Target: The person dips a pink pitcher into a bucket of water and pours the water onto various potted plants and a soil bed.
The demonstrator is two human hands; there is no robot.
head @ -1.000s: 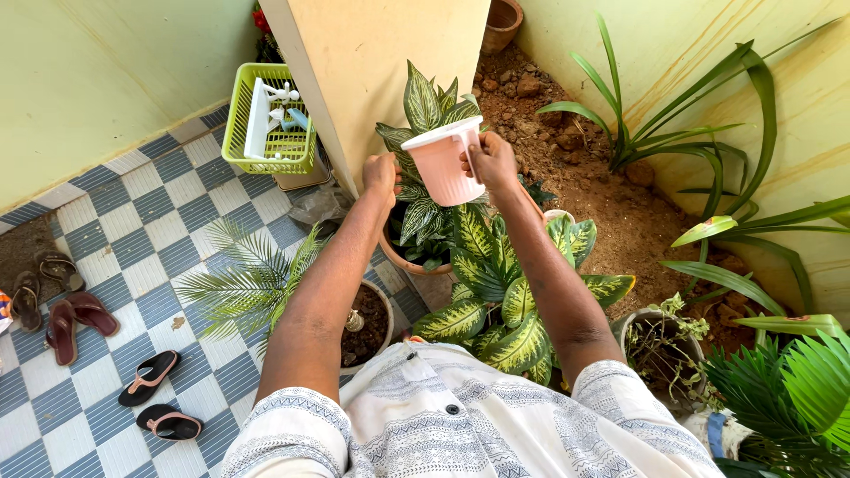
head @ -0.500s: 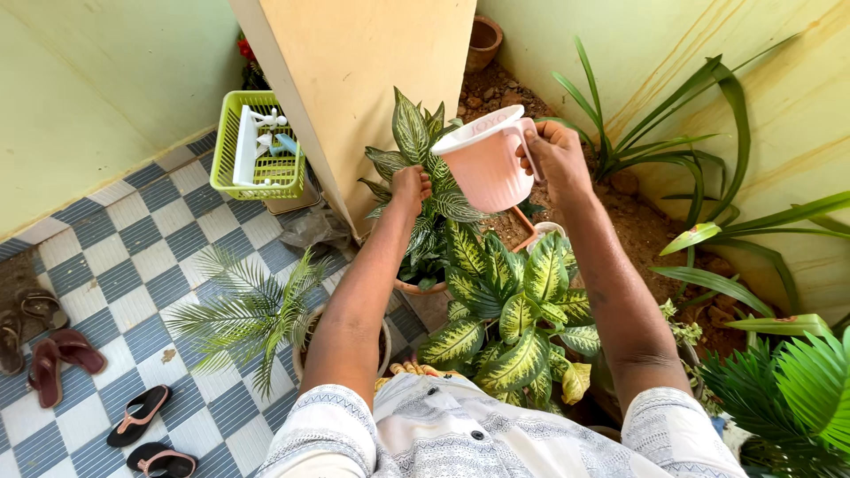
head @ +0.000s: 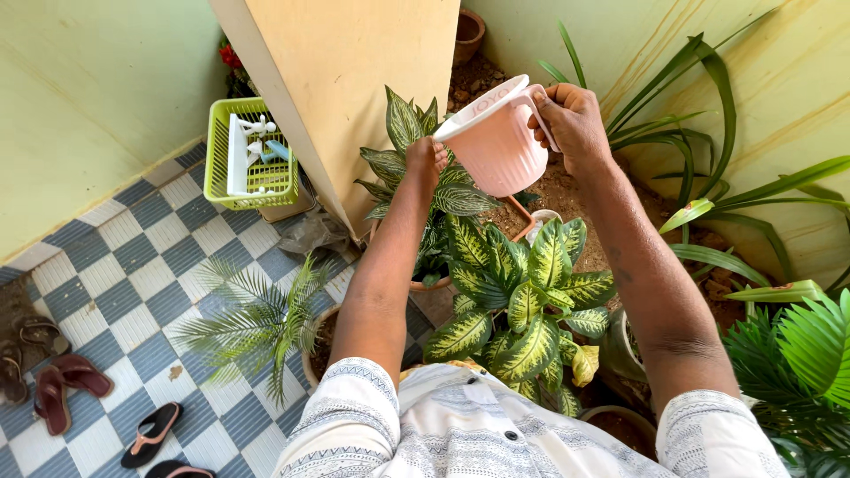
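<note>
Item: ribbed pink plastic jug with a handle (head: 496, 137), which I hold tilted in the air above the potted plants, beside the cream pillar (head: 354, 80). My right hand (head: 571, 124) has its fingers wrapped around the handle. My left hand (head: 427, 158) is curled, fingertips among the striped green leaves of the potted plant (head: 425, 190); whether it grips one I cannot tell. Nearby: yellow-green spotted plant (head: 522, 301), lime plastic basket (head: 248, 155), sandals (head: 66, 389) on checked tiles.

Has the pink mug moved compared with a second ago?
Yes. The pink mug, held by the right hand, has shifted right, away from the pillar, toward the soil bed.
</note>
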